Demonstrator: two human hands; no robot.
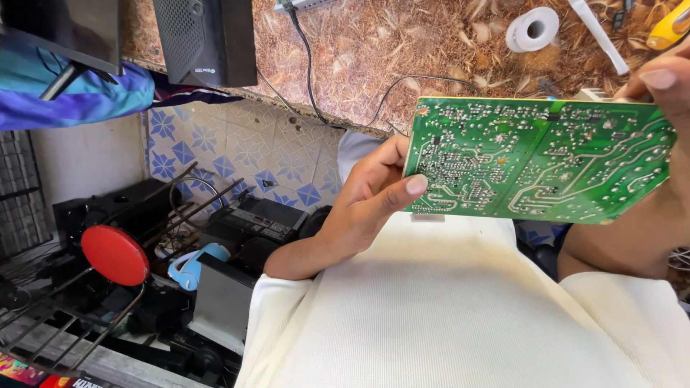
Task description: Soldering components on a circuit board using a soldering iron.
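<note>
Hands grip a flat green rectangular circuit board [539, 159] by its two short ends, its solder side with pale traces and silver joints turned up toward the camera. The left hand [370, 201] closes on the board's left edge, thumb lying across the near face at the lower left corner and the other fingers hidden behind it. The right hand [665, 86] pinches the upper right corner, thumb tip showing over the top edge, the rest of that hand out of view behind and past the board. Between the two grips the board stretches level, tilted slightly down to the right, held above a lap in a cream knitted garment [460, 309]. Beyond the board, past the right grip, lies a brown mottled worktop [374, 50] with a white roll of tape [533, 29] and a black cable [309, 65]. Left of the left grip stands a black speaker box [208, 39], and lower left a red disc [115, 255].
</note>
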